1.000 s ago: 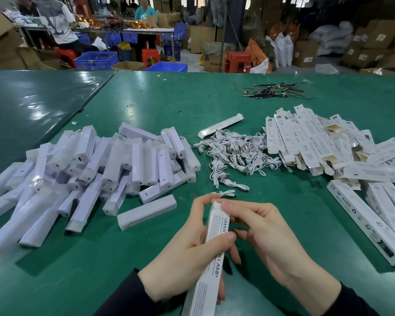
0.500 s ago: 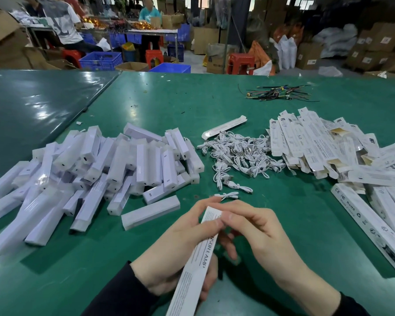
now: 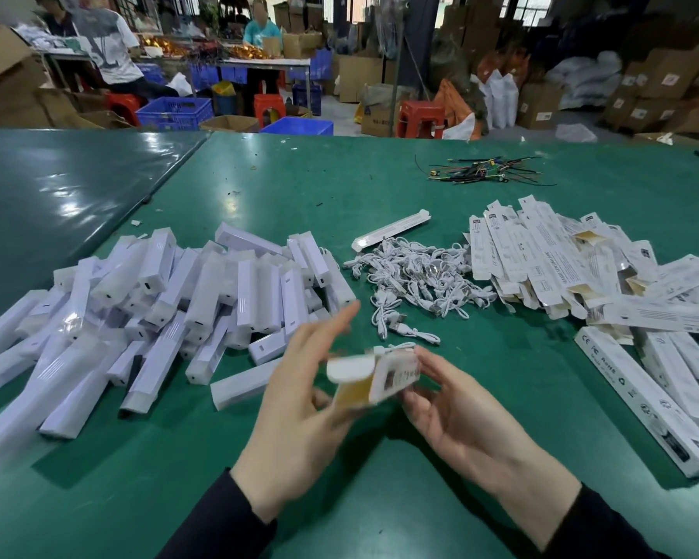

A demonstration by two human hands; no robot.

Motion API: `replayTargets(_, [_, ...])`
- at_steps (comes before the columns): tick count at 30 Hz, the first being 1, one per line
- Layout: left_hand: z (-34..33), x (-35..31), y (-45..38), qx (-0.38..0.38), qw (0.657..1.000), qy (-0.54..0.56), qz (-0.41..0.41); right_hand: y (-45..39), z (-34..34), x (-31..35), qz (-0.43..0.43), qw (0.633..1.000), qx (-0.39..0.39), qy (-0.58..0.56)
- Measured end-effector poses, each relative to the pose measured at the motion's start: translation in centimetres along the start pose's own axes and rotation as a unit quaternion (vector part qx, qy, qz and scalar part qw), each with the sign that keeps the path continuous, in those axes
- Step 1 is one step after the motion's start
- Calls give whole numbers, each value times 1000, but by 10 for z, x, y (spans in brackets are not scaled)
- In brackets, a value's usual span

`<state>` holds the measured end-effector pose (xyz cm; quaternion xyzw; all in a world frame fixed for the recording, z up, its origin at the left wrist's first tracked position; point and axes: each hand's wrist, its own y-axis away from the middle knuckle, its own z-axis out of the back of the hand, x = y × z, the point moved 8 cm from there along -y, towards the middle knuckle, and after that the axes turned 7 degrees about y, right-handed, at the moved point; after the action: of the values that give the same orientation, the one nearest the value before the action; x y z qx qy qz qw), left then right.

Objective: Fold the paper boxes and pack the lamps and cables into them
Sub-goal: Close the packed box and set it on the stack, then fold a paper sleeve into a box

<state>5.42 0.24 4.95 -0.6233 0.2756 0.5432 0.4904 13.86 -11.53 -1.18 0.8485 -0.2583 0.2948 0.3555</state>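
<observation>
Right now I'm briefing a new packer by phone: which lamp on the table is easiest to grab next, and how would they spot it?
Start at the big lamp pile on the left of the green table. At its near right edge, beside the left hand, one lamp lies flat on the table. Unlike its stacked neighbours, nothing rests on it.

Gleaming under overhead light: glossy green table covering (image 3: 340,187), smooth and faintly scuffed. Catching the same sheen: lamps (image 3: 170,300) in smooth white plastic, ends frosted and translucent. Lying matt beside them: cables (image 3: 416,276) in white rubbery plastic sheathing. Showing printed white card outside and plain brown inside: flat paper boxes (image 3: 549,260). Being turned between left hand (image 3: 299,401) and right hand (image 3: 457,413): one paper box (image 3: 376,377), brown matt interior facing outward, surface blurred.
</observation>
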Motion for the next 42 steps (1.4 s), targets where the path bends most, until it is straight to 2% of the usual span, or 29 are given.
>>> replayTargets(2, [-9, -17, 3, 38, 991, -70, -103, 0, -1, -4, 4, 999, -2, 34])
replayTargets(4, [-13, -24, 3, 34, 987, -65, -146, -1, -1, -7, 12, 995, -2, 95])
replayTargets(7, [3, -22, 2, -60, 990, 19, -127, -3, -9, -5, 53, 978, 14, 203])
replayTargets(9, [20, -21, 1, -135, 982, 52, -123, -3, -14, -1, 130, 944, 11, 304])
replayTargets(10, [30, -19, 1, -173, 976, 60, -120, -2, -18, 3, 185, 906, 4, 381])
replayTargets(11, [39, -17, 0, -209, 970, 62, -111, 1, -26, 8, 248, 848, -4, 468])
replayTargets(13, [52, -13, 0, -254, 961, 59, -91, 8, -52, 7, 355, 713, 26, 604])
replayTargets(15, [59, -11, 1, -279, 955, 42, -85, 6, -77, -7, 404, 596, 92, 688])
replayTargets(16, [62, -12, 1, -291, 952, 35, -86, 3, -87, -16, 411, 549, 119, 718])
replayTargets(19, [68, -13, 1, -316, 944, 29, -88, -11, -107, -33, 396, 458, 139, 784])
replayTargets(22, [71, -5, -1, -315, 946, 50, -61, -19, -119, -35, 404, 392, 107, 820])
replayTargets(24, [72, -1, -2, -315, 946, 59, -50, -21, -120, -32, 408, 371, 90, 829])
replayTargets(28, [74, 0, -4, -300, 950, 77, -45, -16, -97, -14, 399, 403, 77, 820])
replayTargets(29, [74, 0, -4, -291, 953, 73, -46, -13, -85, -4, 394, 436, 67, 806])
replayTargets(31, [72, 0, -5, -274, 959, 54, -48, -7, -56, 25, 377, 554, 20, 742])
replayTargets(34, [65, 5, -6, -252, 967, 30, -36, 1, -7, 61, 318, 778, -54, 540])
replayTargets(35, [62, 7, -7, -244, 969, 22, -31, 3, 5, 65, 286, 838, -55, 462])
replayTargets(36, [59, 8, -7, -235, 972, 12, -26, 5, 13, 68, 255, 882, -53, 392])
replayTargets(37, [55, 9, -7, -223, 975, 1, -24, 6, 18, 70, 230, 913, -48, 332])
replayTargets(39, [48, 12, -7, -194, 981, -1, -16, 9, 19, 73, 204, 945, -14, 257])
replayTargets(42, [39, 19, -8, -157, 985, 66, 30, 14, 11, 77, 218, 944, 32, 247])
